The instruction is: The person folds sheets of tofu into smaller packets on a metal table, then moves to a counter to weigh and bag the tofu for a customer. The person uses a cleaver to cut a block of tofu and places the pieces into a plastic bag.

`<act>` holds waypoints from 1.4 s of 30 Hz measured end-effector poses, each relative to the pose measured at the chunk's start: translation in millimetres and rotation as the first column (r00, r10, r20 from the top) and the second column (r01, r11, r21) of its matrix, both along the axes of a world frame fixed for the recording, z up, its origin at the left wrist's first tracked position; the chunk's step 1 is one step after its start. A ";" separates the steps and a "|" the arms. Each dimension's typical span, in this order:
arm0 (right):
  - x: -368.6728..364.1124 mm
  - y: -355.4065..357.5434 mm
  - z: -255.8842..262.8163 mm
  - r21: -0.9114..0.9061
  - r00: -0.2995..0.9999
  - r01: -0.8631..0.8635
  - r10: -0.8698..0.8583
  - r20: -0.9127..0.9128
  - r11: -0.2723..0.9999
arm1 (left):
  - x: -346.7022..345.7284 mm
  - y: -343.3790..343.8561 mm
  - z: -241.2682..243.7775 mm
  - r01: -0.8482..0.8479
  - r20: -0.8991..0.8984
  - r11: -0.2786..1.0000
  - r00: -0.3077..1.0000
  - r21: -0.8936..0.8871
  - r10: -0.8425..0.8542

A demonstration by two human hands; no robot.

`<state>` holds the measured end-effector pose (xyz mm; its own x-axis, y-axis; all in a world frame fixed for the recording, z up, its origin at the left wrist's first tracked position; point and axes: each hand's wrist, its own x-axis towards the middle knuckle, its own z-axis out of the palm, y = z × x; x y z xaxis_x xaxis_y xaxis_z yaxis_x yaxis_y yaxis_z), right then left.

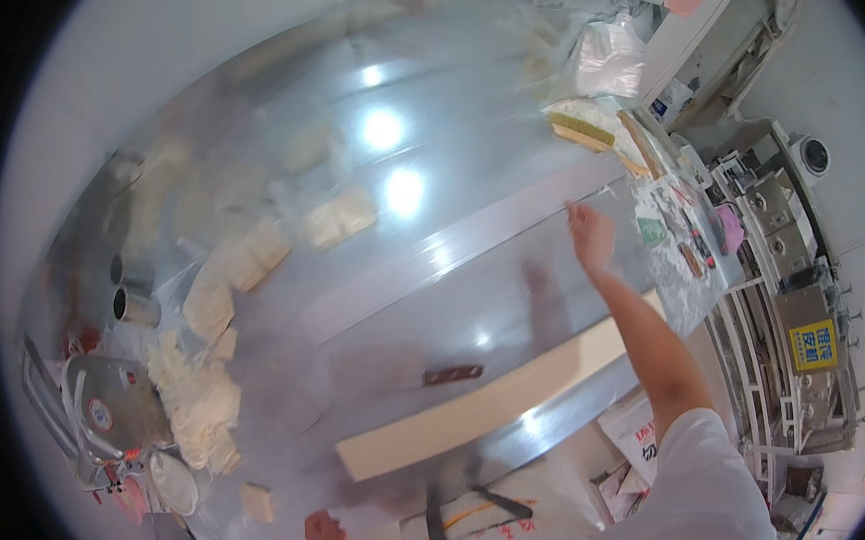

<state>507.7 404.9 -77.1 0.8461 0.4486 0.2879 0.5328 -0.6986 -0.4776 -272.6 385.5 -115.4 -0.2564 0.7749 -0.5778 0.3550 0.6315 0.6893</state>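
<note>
My right hand (591, 232) reaches over the steel worktable, its fingers curled at the near edge of a long, flat, translucent strip (449, 248). Whether it grips or only touches that edge cannot be made out. Low in the picture, my left hand (326, 537) is partly cut off at the table's front edge, and its fingers are blurred. Between the hands lies a long, straight-edged slab of pale dough (468, 408), parallel to the front edge. Behind the slab rests a knife with a brown riveted handle (454, 374); its broad blade blends into the steel.
Dough blocks (255, 257), a ragged dough heap (201, 404) and metal cylinders (136, 306) are on the left, beside a steel machine (118, 406). A bristle brush (581, 130), flour and small tools lie at the right end. A white sack (519, 532) stands below the front edge.
</note>
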 end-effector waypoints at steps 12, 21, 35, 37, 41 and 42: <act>344.4 116.9 -11.1 0.144 0.865 -0.143 0.053 0.498 0.979 | 210.5 -99.7 85.0 0.032 -0.303 0.985 0.949 -0.172 -0.083; 383.7 82.5 44.4 0.303 0.816 -0.483 0.297 0.496 0.822 | 306.7 -86.3 100.6 0.160 -0.207 0.979 0.961 -0.124 -0.183; 7.4 -103.3 108.0 0.295 0.533 -0.766 0.821 -0.207 0.571 | 632.2 43.5 122.0 0.619 0.837 0.776 0.357 0.120 -0.414; -51.9 -128.7 110.5 0.368 0.467 -0.785 0.866 -0.177 0.499 | 615.5 39.2 143.2 0.736 0.666 0.661 0.421 0.146 -0.615; -139.1 -160.2 131.1 0.302 0.331 -0.873 0.921 -0.208 0.382 | 538.1 17.7 161.8 0.793 0.585 0.584 0.394 0.173 -0.709; -152.4 -166.5 149.9 0.366 0.262 -0.841 0.891 -0.371 0.399 | 514.2 14.4 170.0 0.775 0.576 0.596 0.395 0.208 -0.715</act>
<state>355.3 238.4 72.9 -0.0195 0.9952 0.0961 0.5005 0.0929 -0.8608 241.6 400.0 54.6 0.7840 0.4349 -0.4430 0.2904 0.3737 0.8809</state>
